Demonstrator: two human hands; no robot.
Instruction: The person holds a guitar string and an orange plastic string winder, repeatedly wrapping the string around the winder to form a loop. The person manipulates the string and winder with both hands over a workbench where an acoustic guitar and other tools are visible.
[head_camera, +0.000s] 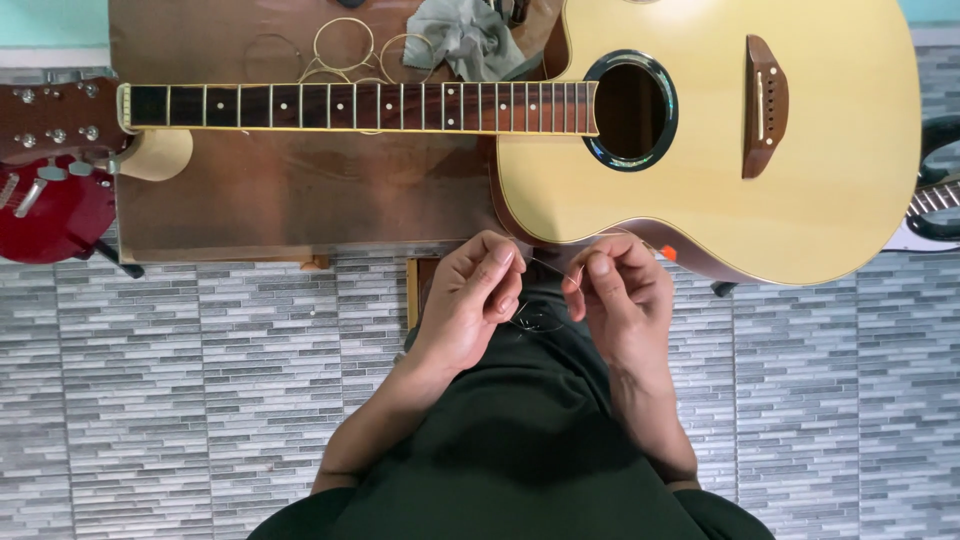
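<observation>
My left hand (470, 300) and my right hand (620, 295) are close together over my lap, just below the guitar body. Both pinch a thin guitar string (548, 268) that runs between the fingertips, with a loop of it hanging below near my left fingers. A pale acoustic guitar (830, 140) lies flat on a brown table (290, 195) in front of me, neck to the left, with no strings on its dark fretboard (360, 106). Its soundhole (630, 110) and brown bridge (765, 105) face up.
Several coiled strings (345, 45) and a grey cloth (465, 35) lie on the table behind the neck. A red guitar body (50, 215) sits at the left, under the headstock (55, 120). Part of another instrument (935, 205) shows at the right edge. Grey tiled floor lies below.
</observation>
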